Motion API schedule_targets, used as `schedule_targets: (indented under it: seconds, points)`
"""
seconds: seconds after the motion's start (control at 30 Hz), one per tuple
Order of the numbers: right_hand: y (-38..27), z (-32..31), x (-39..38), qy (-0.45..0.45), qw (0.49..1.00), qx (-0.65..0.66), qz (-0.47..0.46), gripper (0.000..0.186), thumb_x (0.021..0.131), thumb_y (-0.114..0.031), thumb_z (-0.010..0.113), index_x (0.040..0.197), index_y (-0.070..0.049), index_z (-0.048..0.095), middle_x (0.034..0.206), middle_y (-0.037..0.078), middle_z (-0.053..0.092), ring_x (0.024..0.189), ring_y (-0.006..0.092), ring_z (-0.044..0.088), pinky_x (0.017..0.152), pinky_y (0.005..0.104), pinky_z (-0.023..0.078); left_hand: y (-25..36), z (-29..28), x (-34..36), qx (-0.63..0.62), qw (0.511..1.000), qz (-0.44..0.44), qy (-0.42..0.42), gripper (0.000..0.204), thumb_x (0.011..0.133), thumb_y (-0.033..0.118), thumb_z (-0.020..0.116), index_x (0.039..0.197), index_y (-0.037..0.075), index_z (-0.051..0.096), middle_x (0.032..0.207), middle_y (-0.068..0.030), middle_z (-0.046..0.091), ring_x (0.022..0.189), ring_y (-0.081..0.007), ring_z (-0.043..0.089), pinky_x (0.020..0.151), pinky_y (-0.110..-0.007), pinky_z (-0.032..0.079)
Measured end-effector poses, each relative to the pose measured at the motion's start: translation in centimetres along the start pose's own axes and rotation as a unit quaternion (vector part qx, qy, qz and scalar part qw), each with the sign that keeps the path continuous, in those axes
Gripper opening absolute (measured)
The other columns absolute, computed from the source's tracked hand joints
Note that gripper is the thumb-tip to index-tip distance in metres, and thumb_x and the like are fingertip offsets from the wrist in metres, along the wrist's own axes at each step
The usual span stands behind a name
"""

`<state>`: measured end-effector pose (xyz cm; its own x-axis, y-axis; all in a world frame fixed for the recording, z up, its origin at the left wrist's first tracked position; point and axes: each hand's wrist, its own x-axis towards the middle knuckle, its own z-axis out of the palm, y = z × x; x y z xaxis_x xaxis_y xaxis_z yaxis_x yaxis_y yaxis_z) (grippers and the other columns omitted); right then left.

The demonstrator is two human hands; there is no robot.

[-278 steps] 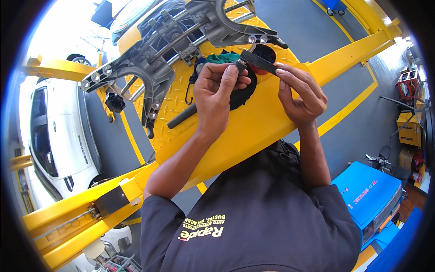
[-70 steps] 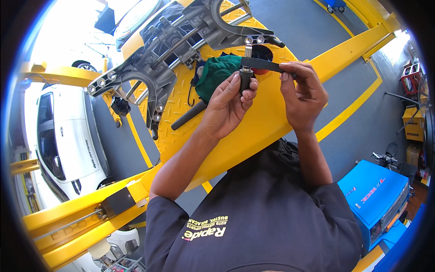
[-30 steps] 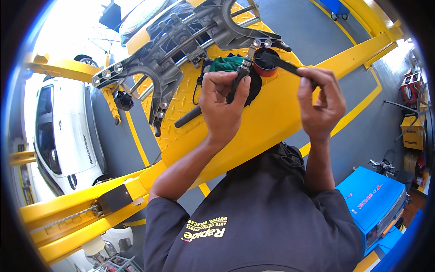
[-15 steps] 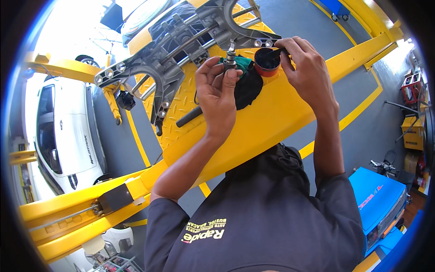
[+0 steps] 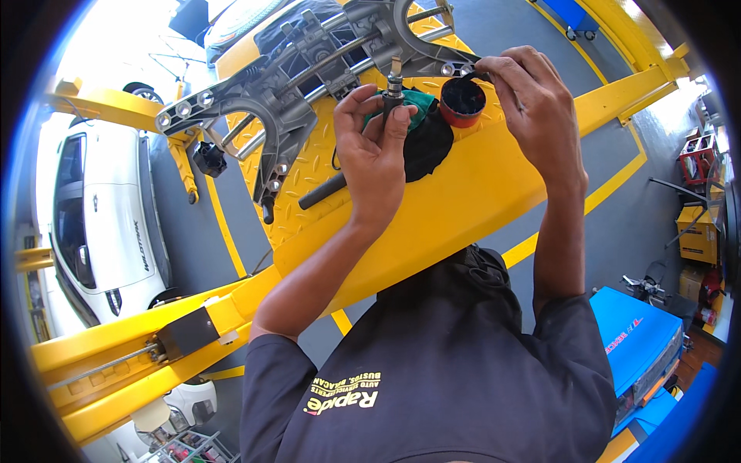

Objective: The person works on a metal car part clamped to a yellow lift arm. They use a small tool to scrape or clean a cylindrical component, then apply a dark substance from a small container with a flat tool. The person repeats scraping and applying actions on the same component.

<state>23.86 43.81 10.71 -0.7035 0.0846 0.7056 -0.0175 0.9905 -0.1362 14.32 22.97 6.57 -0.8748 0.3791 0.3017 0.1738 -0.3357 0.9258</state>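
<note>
Upright in my left hand (image 5: 373,158) is a short metal pin-like part (image 5: 394,83) with a collar and a dark lower end, pinched between thumb and fingers. Its exact kind is unclear. My right hand (image 5: 532,100) is closed on a thin black stick-like tool (image 5: 472,76), mostly hidden by the fingers, at the far right rim of a red tub (image 5: 461,120). Dark stuff, perhaps grease, fills the tub. Between the hands lie a green cloth (image 5: 421,103) and a black cloth or glove (image 5: 429,148). A dark bar (image 5: 323,190) rests beside my left wrist.
A grey metal clamp frame (image 5: 289,85) with rods spans the yellow tread-plate platform (image 5: 297,162) beyond my hands. A yellow beam (image 5: 448,193) crosses in front of me. A white vehicle (image 5: 108,208) stands left, a blue cabinet (image 5: 633,328) at lower right.
My right hand has moved up and right, drawing the black tool from inside the tub to its rim. My left hand still holds the pin-like part, almost unmoved.
</note>
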Motion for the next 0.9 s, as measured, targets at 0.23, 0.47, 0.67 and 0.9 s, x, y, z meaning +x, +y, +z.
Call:
schedule_targets:
  seconds: [0.23,0.47,0.67,0.9]
  points:
    - [0.4,1.0,0.2,-0.019,1.000,0.024,-0.001,0.016,0.099,-0.004,0.075,0.114,-0.006,0.078,0.115,0.012,0.075,0.112,0.0302,0.072,0.098,0.0392,0.063,-0.6,-0.2,-0.1,0.002,1.000,0.013,0.002,0.045,0.105,0.010,0.073,0.142,0.001,0.048,0.125,-0.0139,0.069,0.114,-0.0233,0.074,0.105,-0.032,0.058]
    - [0.3,1.7,0.8,-0.028,0.999,0.028,-0.010,0.016,0.097,-0.001,0.075,0.113,-0.005,0.077,0.113,0.012,0.074,0.111,0.0298,0.072,0.097,0.0375,0.063,0.1,-0.1,-0.3,-0.013,1.000,-0.001,-0.010,0.044,0.106,0.007,0.071,0.141,-0.001,0.046,0.125,-0.0141,0.062,0.113,-0.0214,0.073,0.103,-0.030,0.058]
    - [0.6,3.3,0.9,-0.040,0.998,0.054,0.010,0.017,0.098,-0.001,0.071,0.113,-0.007,0.077,0.113,0.011,0.073,0.110,0.0308,0.072,0.098,0.0381,0.061,0.2,0.1,-0.4,-0.027,0.999,-0.004,-0.019,0.043,0.108,0.010,0.069,0.142,-0.001,0.046,0.125,-0.0154,0.067,0.113,-0.0245,0.075,0.104,-0.032,0.059]
    - [-0.7,0.7,1.1,0.071,0.994,0.072,0.029,0.021,0.098,-0.004,0.071,0.117,-0.010,0.078,0.120,0.012,0.075,0.109,0.0288,0.073,0.096,0.0381,0.061,0.4,0.1,-0.2,-0.076,0.996,-0.039,-0.026,0.042,0.109,0.012,0.067,0.144,0.000,0.047,0.129,-0.0168,0.070,0.113,-0.0268,0.075,0.105,-0.035,0.059]
